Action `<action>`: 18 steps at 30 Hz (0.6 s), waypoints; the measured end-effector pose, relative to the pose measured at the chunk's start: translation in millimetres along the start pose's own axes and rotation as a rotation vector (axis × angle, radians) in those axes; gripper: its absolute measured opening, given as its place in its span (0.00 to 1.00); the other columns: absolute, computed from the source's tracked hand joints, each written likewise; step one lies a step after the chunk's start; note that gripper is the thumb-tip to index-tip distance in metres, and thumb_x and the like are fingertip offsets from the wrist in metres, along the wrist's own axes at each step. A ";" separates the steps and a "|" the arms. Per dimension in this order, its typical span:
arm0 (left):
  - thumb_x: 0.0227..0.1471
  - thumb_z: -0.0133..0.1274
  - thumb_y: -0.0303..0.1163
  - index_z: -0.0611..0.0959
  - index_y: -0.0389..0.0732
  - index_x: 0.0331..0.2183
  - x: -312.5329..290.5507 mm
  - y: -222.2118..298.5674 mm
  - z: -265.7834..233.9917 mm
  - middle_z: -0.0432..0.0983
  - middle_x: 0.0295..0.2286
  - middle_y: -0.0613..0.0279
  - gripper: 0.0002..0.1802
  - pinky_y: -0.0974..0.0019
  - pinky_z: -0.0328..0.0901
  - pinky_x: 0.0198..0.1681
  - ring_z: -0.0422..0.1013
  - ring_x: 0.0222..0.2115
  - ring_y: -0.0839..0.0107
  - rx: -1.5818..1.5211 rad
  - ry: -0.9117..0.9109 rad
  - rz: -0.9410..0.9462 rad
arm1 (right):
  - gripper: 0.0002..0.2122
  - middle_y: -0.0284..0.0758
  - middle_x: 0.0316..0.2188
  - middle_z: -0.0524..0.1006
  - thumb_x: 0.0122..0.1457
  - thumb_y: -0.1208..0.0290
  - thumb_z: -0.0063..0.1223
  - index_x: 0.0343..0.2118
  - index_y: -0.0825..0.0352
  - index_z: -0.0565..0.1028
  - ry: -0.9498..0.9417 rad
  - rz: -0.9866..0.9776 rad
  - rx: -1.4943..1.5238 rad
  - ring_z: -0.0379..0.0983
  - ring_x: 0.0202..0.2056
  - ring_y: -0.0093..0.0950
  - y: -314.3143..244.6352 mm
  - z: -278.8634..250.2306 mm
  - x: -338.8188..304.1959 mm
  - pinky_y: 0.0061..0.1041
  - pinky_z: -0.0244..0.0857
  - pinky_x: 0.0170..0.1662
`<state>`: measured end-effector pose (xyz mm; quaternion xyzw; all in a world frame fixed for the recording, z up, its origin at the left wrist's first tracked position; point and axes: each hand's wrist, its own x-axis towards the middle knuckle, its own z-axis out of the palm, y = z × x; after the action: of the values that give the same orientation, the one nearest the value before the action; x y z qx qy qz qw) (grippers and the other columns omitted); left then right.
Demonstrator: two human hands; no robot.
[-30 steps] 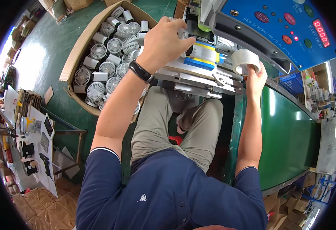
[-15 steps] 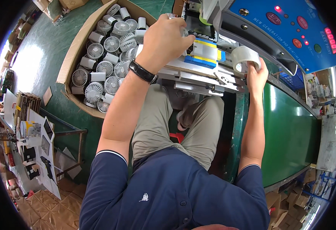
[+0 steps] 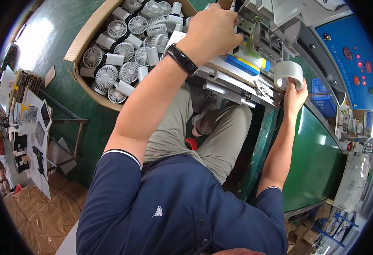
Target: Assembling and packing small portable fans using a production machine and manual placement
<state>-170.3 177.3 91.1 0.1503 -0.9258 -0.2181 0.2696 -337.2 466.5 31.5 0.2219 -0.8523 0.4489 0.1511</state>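
My right hand [image 3: 295, 97] grips a wide roll of clear tape [image 3: 288, 70] by its lower edge, beside the metal rail of a pad printing machine. Farther left, my left hand [image 3: 215, 32] is closed with curled fingers, back of the hand up, above the far end of the machine's bed. Whatever it holds is mostly hidden; only small clear, shiny bits show past the fingers. A blue holder with yellow tape [image 3: 242, 64] sits on the bed just right of that hand. Over the holder hangs a pale green print pad [image 3: 251, 53].
A cardboard box [image 3: 78, 49] full of white handheld fans [image 3: 129, 71] stands to the left. At the upper right is the machine's blue control panel [image 3: 350, 63] with lit red lights. A green table [image 3: 318, 157] lies right, with a blue crate [image 3: 322, 97] beyond.
My view has turned, and the machine sits farther right in it. The pad now hangs over the blue holder. My left hand stays closed; my right hand still holds the tape roll.
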 end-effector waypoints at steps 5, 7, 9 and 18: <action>0.49 0.60 0.38 0.86 0.34 0.35 1.5 1.0 0.4 0.77 0.35 0.38 0.16 0.47 0.74 0.35 0.76 0.31 0.40 -0.002 -0.033 -0.041 | 0.12 0.43 0.37 0.83 0.63 0.71 0.59 0.47 0.71 0.81 -0.009 0.025 0.037 0.77 0.36 0.31 5.4 0.0 -0.6 0.31 0.71 0.46; 0.49 0.60 0.38 0.86 0.34 0.35 1.2 1.4 0.4 0.77 0.35 0.38 0.17 0.48 0.74 0.36 0.76 0.31 0.41 0.000 -0.039 -0.041 | 0.12 0.43 0.37 0.83 0.63 0.71 0.59 0.47 0.71 0.81 -0.008 0.037 0.009 0.77 0.36 0.31 5.7 0.5 -0.8 0.31 0.71 0.46; 0.49 0.60 0.38 0.85 0.34 0.36 1.6 1.7 0.1 0.77 0.34 0.38 0.17 0.48 0.74 0.36 0.76 0.31 0.41 0.003 -0.047 -0.041 | 0.12 0.43 0.37 0.83 0.63 0.71 0.59 0.46 0.71 0.81 -0.007 0.035 -0.002 0.77 0.36 0.31 6.3 1.1 -0.9 0.31 0.71 0.46; 0.49 0.62 0.44 0.88 0.40 0.41 -6.1 13.4 -6.9 0.79 0.35 0.46 0.21 0.53 0.75 0.39 0.77 0.33 0.49 0.084 -0.014 -0.092 | 0.12 0.42 0.36 0.83 0.63 0.71 0.59 0.46 0.71 0.81 -0.034 0.090 0.006 0.77 0.37 0.31 6.2 -1.0 -0.9 0.31 0.71 0.46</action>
<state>-163.6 189.0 100.1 0.2023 -0.9282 -0.1925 0.2461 -339.6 470.7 27.3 0.1910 -0.8626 0.4539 0.1158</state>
